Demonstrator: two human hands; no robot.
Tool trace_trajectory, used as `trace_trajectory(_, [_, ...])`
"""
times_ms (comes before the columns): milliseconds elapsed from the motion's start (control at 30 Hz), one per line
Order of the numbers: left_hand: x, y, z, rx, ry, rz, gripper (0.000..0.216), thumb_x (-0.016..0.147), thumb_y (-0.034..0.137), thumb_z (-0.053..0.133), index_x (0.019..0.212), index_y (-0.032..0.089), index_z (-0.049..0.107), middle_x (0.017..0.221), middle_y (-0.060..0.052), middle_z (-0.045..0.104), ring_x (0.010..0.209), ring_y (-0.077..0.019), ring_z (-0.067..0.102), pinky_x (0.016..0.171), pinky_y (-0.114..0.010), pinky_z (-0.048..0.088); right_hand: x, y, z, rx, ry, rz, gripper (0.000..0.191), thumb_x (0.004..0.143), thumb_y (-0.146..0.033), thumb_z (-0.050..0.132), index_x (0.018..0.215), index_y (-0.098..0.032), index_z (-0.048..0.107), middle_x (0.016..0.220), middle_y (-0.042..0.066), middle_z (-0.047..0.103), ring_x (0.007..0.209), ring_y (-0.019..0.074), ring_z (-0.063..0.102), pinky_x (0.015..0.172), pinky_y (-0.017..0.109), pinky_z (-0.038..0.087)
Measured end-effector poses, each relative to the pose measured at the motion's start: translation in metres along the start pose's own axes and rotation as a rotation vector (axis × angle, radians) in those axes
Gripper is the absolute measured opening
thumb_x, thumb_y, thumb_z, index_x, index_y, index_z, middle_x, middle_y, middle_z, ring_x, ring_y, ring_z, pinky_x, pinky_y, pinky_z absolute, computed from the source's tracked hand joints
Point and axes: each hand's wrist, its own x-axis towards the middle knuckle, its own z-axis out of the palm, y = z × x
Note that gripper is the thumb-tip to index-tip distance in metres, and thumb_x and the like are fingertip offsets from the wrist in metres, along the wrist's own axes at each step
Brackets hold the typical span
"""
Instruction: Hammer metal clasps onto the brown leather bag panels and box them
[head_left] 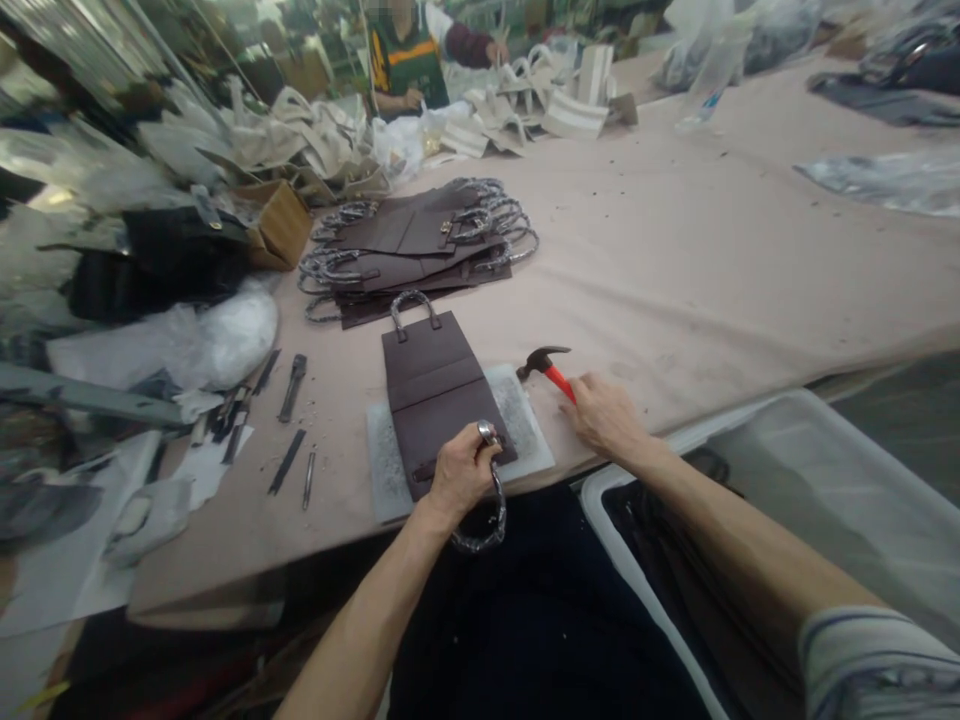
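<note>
A dark brown leather bag panel (435,395) with wrapped handles lies on a white cutting pad (525,425) at the table's near edge. My left hand (459,475) is closed around a small metal punch (487,432) stood upright on the panel's lower end, beside the wrapped handle (487,525) that hangs over the edge. My right hand (604,415) is closed on the red grip of a hammer (546,365), whose black head rests on the pad's far right corner.
A stack of matching brown panels (420,245) lies farther back. Several punches and blades (289,425) lie left of the pad. White bags, plastic wrap and a cardboard box (281,225) crowd the left. A clear plastic bin (825,500) stands at my right. Another person (409,55) works at the far end.
</note>
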Motion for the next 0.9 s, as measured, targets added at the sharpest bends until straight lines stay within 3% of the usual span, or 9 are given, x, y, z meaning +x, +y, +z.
trace_trajectory(100, [-0.002, -0.002, -0.001, -0.007, 0.002, 0.005, 0.016, 0.089, 0.012, 0.062, 0.101, 0.021, 0.067, 0.105, -0.006, 0.075, 0.1, -0.0211, 0.073, 0.093, -0.034, 0.059, -0.001, -0.029, 0.019, 0.154, 0.157, -0.301, 0.044, 0.095, -0.028, 0.057, 0.135, -0.011, 0.054, 0.139, 0.022, 0.054, 0.128, 0.0332, 0.049, 0.108, 0.047, 0.04])
trace_trajectory(200, [-0.003, 0.0, 0.0, -0.024, -0.008, -0.018, 0.015, 0.089, 0.015, 0.06, 0.1, 0.021, 0.068, 0.107, -0.007, 0.076, 0.103, -0.0206, 0.072, 0.097, -0.034, 0.057, -0.006, -0.053, 0.038, 0.312, 0.087, -0.568, 0.042, 0.097, -0.027, 0.054, 0.137, -0.016, 0.054, 0.142, 0.017, 0.055, 0.133, 0.0308, 0.048, 0.114, 0.052, 0.037])
trace_trajectory(267, [-0.002, 0.002, 0.001, -0.083, 0.032, -0.082, 0.011, 0.088, 0.019, 0.063, 0.096, 0.021, 0.069, 0.105, -0.006, 0.076, 0.104, -0.0211, 0.072, 0.1, -0.036, 0.056, -0.01, -0.061, 0.048, 0.315, 0.026, -0.619, 0.038, 0.098, -0.023, 0.049, 0.136, -0.02, 0.056, 0.141, 0.015, 0.057, 0.133, 0.0304, 0.048, 0.116, 0.058, 0.033])
trace_trajectory(367, [0.006, 0.002, -0.005, -0.333, 0.22, -0.331, 0.017, 0.09, 0.035, 0.065, 0.095, 0.02, 0.068, 0.1, -0.007, 0.077, 0.096, -0.0217, 0.075, 0.091, -0.038, 0.06, -0.012, -0.06, 0.053, 0.285, 0.005, -0.622, 0.044, 0.094, -0.016, 0.054, 0.138, -0.021, 0.055, 0.142, 0.013, 0.057, 0.136, 0.0311, 0.047, 0.119, 0.062, 0.026])
trace_trajectory(500, [0.014, -0.01, -0.049, -0.571, 0.453, -0.543, 0.038, 0.082, 0.053, 0.07, 0.094, 0.018, 0.061, 0.098, -0.008, 0.075, 0.087, -0.0222, 0.076, 0.08, -0.038, 0.062, -0.012, -0.056, 0.049, 0.323, 0.005, -0.62, 0.045, 0.089, -0.011, 0.058, 0.134, -0.02, 0.056, 0.143, 0.013, 0.057, 0.138, 0.0313, 0.046, 0.12, 0.064, 0.023])
trace_trajectory(600, [0.001, -0.027, -0.108, -0.199, 0.431, -0.604, 0.037, 0.08, 0.052, 0.067, 0.092, 0.017, 0.064, 0.094, -0.008, 0.075, 0.084, -0.0228, 0.074, 0.08, -0.038, 0.061, -0.011, -0.055, 0.047, 0.385, -0.003, -0.619, 0.038, 0.088, -0.009, 0.056, 0.125, -0.02, 0.058, 0.142, 0.013, 0.058, 0.138, 0.0304, 0.046, 0.12, 0.065, 0.02])
trace_trajectory(733, [-0.033, -0.056, -0.179, 0.668, 0.224, -0.762, 0.027, 0.084, 0.045, 0.058, 0.08, 0.02, 0.065, 0.083, -0.011, 0.074, 0.089, -0.0304, 0.072, 0.08, -0.039, 0.056, -0.011, -0.055, 0.047, 0.412, -0.025, -0.613, 0.029, 0.087, -0.007, 0.056, 0.113, -0.02, 0.06, 0.141, 0.012, 0.058, 0.138, 0.0298, 0.046, 0.12, 0.065, 0.018])
trace_trajectory(800, [-0.05, -0.067, -0.198, 0.908, 0.069, -0.872, 0.028, 0.087, 0.044, 0.055, 0.078, 0.02, 0.066, 0.083, -0.014, 0.074, 0.09, -0.034, 0.072, 0.077, -0.04, 0.054, -0.01, -0.055, 0.046, 0.391, -0.028, -0.615, 0.025, 0.088, -0.008, 0.057, 0.11, -0.02, 0.06, 0.14, 0.012, 0.058, 0.137, 0.0298, 0.046, 0.119, 0.064, 0.019])
trace_trajectory(900, [-0.067, -0.073, -0.203, 1.025, -0.126, -1.012, 0.033, 0.091, 0.042, 0.05, 0.085, 0.017, 0.07, 0.091, -0.019, 0.074, 0.09, -0.0373, 0.072, 0.074, -0.042, 0.053, -0.006, -0.056, 0.042, 0.324, -0.032, -0.639, 0.022, 0.089, -0.01, 0.058, 0.108, -0.02, 0.061, 0.139, 0.012, 0.056, 0.133, 0.0299, 0.046, 0.115, 0.059, 0.027])
